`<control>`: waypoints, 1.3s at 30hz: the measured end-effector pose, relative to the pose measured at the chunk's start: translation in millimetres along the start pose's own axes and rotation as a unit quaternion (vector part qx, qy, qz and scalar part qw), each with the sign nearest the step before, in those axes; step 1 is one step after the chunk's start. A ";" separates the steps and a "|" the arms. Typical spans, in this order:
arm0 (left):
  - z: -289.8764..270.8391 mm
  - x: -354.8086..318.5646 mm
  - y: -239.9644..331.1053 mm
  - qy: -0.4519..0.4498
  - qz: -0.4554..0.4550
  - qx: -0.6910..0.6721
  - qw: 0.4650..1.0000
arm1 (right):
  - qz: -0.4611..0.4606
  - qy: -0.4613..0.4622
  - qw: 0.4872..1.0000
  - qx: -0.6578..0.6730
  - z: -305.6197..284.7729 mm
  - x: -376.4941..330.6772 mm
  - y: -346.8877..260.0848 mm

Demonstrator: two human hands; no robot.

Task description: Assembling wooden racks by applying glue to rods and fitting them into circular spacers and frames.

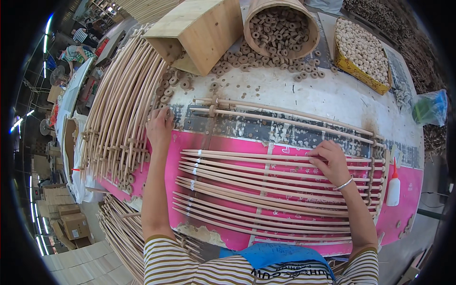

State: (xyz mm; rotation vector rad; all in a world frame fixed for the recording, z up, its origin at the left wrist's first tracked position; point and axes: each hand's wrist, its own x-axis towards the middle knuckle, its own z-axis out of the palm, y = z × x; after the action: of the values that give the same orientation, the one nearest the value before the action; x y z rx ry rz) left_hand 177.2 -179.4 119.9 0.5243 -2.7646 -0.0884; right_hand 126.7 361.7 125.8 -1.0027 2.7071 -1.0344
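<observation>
Several rods (247,154) beneath the right grip (330,160)

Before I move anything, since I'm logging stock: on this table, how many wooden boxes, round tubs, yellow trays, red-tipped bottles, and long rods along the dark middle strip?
Wooden box: 1
Round tub: 1
Yellow tray: 1
Red-tipped bottle: 1
Long rods along the strip: 2
Total: 6

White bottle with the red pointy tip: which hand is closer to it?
Right. The right hand is to the left of the bottle; the left hand is much farther left, near brown rings.
</observation>
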 end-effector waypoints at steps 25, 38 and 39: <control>-36.0 -67.6 10.7 -0.176 -0.276 -0.675 0.660 | 0.071 0.036 0.988 0.131 -1.0 5.5 -5.3; -29.1 -62.7 52.7 -0.207 -0.270 -0.694 0.634 | 0.040 0.077 0.988 0.125 -1.1 15.0 -14.4; -30.0 -62.3 56.9 -0.205 -0.281 -0.692 0.633 | 0.039 0.099 0.986 0.128 -0.8 16.7 -16.3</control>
State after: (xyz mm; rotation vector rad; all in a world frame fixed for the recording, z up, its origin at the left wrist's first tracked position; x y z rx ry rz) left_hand 222.1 -103.7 136.2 0.8358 -1.7760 -2.3950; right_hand 122.3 343.0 139.1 -0.7818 2.6402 -1.4918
